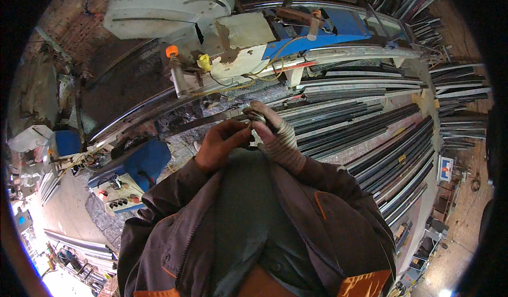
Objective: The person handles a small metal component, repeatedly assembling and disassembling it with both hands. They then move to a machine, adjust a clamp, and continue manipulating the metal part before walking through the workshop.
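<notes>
My left hand (pixel 223 143) is bare, and its thumb and finger are pinched together in front of my chest. Close against it is my right hand (pixel 279 138), in a light striped work glove with fingertips showing. Between the right thumb and fingers sits a small shiny metal part (pixel 257 117) with ridges or stacked rings; its exact kind is too small to tell. The left fingertips meet it at its lower end. Fingers hide much of the part.
Ahead runs a machine bench with a white metal housing (pixel 158 3), a blue panel (pixel 337 21), an orange-capped cylinder (pixel 179 79) and loose yellow cable (pixel 274 73). Long metal profiles (pixel 349 126) lie stacked at right. A control box with buttons (pixel 121 194) stands at left.
</notes>
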The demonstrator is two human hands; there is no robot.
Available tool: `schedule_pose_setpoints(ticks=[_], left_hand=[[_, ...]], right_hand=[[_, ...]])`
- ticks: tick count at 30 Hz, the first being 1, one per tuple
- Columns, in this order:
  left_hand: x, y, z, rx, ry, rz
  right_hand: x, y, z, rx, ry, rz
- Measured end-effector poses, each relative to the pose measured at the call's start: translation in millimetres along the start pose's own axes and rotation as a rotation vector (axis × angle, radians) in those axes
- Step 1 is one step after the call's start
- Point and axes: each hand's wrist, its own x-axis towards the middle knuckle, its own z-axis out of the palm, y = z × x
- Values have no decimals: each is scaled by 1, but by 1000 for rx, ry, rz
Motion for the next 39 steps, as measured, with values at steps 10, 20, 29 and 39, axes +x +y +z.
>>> schedule_pose_setpoints(ticks=[10,20,29,39], left_hand=[[-7,0,-1,99,40,79],[-11,-6,0,87,65,83],[-9,-6,4,27,37,37],[-6,-2,6,85,8,26]], right_hand=[[-1,-7,1,-60,-18,-29],[-3,0,6,-21,3,-80],[-4,-9,-2,-80,15,-80],[-12,-3,-5,139,77,86]])
